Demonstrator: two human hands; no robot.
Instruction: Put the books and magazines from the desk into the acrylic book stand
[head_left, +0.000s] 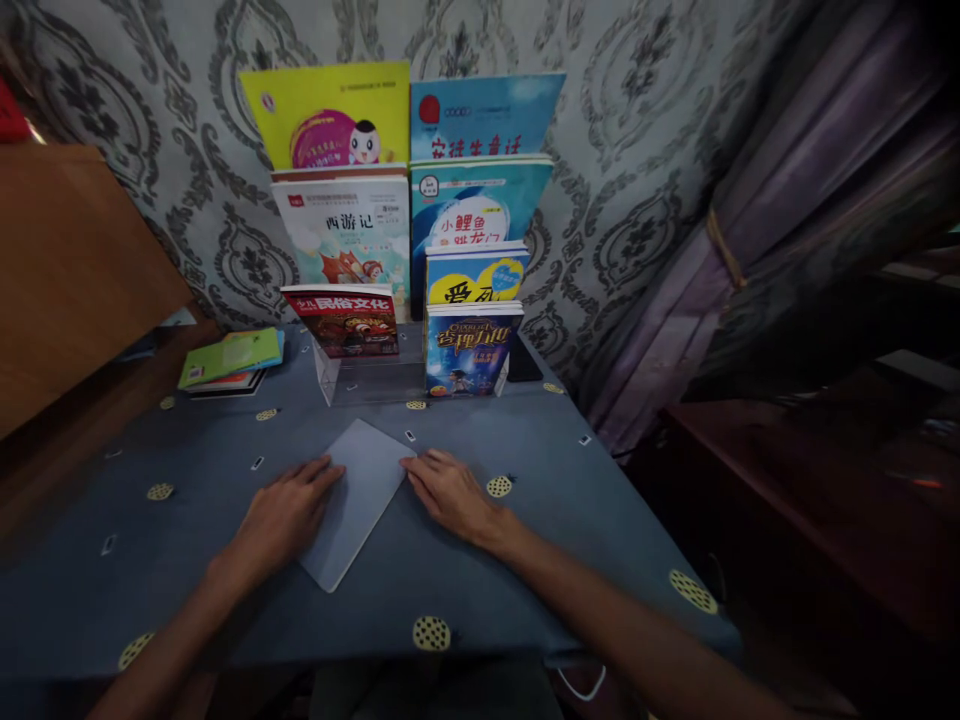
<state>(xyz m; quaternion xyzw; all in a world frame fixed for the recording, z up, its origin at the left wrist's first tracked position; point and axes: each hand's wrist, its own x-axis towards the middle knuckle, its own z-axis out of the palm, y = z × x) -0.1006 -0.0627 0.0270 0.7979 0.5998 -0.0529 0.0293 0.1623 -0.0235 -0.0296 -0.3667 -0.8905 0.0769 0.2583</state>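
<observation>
A plain pale sheet or thin booklet (358, 500) lies flat and turned at an angle on the blue-grey tablecloth (247, 620). My left hand (289, 510) rests on its left edge, thumb and fingers apart. At its upper right corner, the fingertips of my right hand (450, 492) touch the edge, the fingers close together; whether they pinch it is hard to tell. Just beyond stands a clear stepped rack (364, 380) with upright books, among them a dark blue book (469, 355) and a red-topped book (352, 320).
Green and other booklets (232, 358) are stacked at the left back. A wooden panel (82, 280) rises at the far left. Patterned wallpaper (615, 150) backs the table, and a tied purple curtain (697, 280) hangs at the right beside dark red furniture (750, 480).
</observation>
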